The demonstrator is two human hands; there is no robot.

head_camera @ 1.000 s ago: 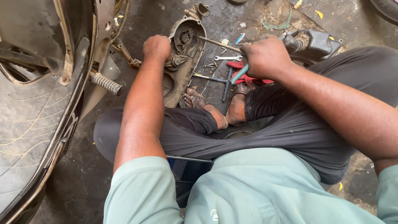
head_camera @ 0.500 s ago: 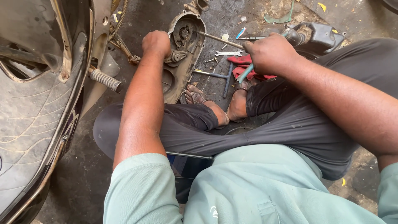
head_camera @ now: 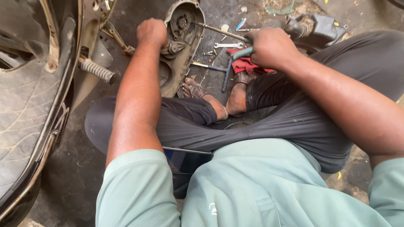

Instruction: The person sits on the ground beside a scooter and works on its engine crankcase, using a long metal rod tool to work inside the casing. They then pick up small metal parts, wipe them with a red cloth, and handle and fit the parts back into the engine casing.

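The right hand [head_camera: 271, 46] is gripping a screwdriver [head_camera: 219, 30] whose shaft is reaching into the grey engine cover [head_camera: 179, 50] lying on the floor. The left hand [head_camera: 152, 32] is clenched against the cover's left edge. A spanner [head_camera: 227, 45] and T-wrench [head_camera: 219, 69] are lying just right of the cover.

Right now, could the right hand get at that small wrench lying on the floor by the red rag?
Probably yes. The small wrench lies in the open on the floor, close beside the right hand, with nothing on top of it. But that hand is closed around a long screwdriver, so it would have to set it down first.
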